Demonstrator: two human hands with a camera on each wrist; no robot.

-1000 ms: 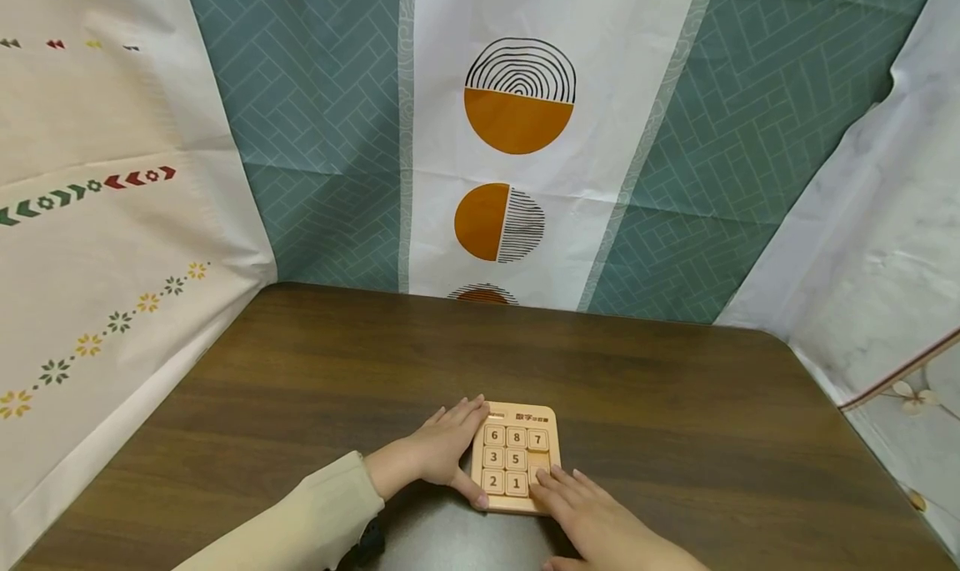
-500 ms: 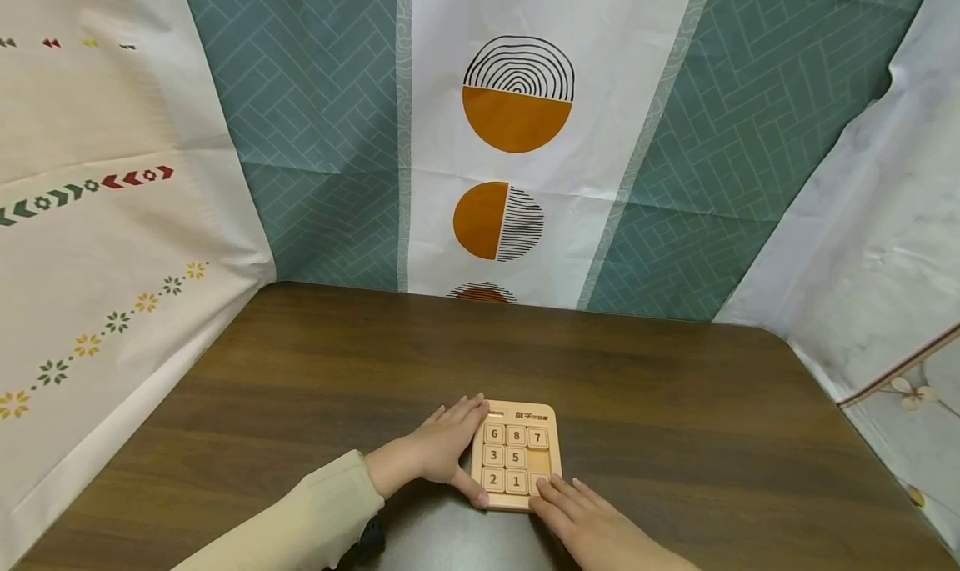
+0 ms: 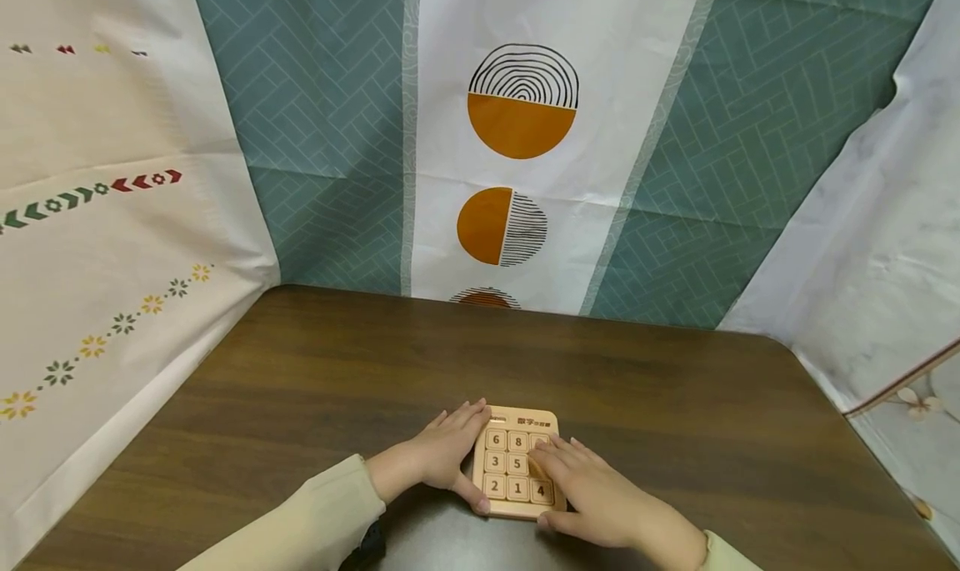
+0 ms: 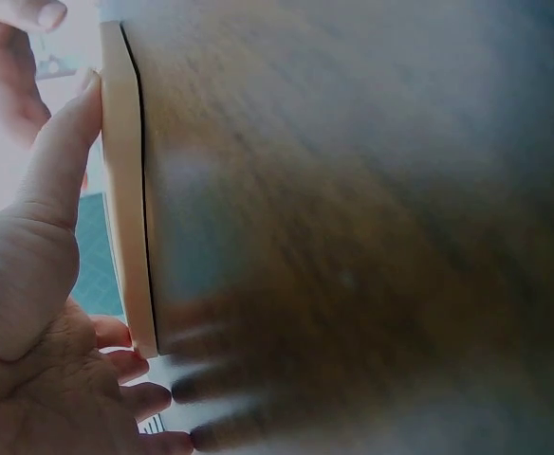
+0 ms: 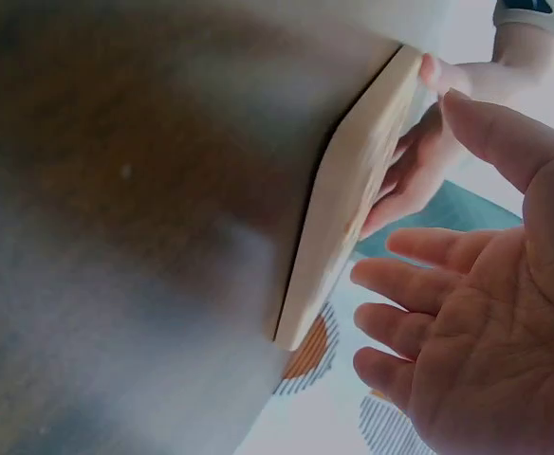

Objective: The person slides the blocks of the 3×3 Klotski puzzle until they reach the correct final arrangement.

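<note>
A wooden number slide puzzle (image 3: 517, 511) lies flat on the table, its tiles facing up. My left hand (image 3: 442, 454) holds its left side, thumb at the near corner and fingers at the far one. In the left wrist view that thumb (image 4: 64, 156) presses against the pale board edge (image 4: 125, 190). My right hand (image 3: 600, 498) reaches over the right column, fingertips at the upper tile, which they partly cover along with the cell below. Tile 4 (image 3: 541, 492) shows at the lower right. The right wrist view has the fingers extended beside the board (image 5: 339, 204).
The dark wooden table (image 3: 360, 346) extends around the puzzle. Behind it hangs a green and white patterned cloth (image 3: 330, 137). Pale cloths stand along the left (image 3: 112, 262) and right (image 3: 862, 221) sides.
My right hand has moved away from me, from the lower right tile to the upper part of the right column, uncovering tile 4. My left hand keeps its place on the puzzle.
</note>
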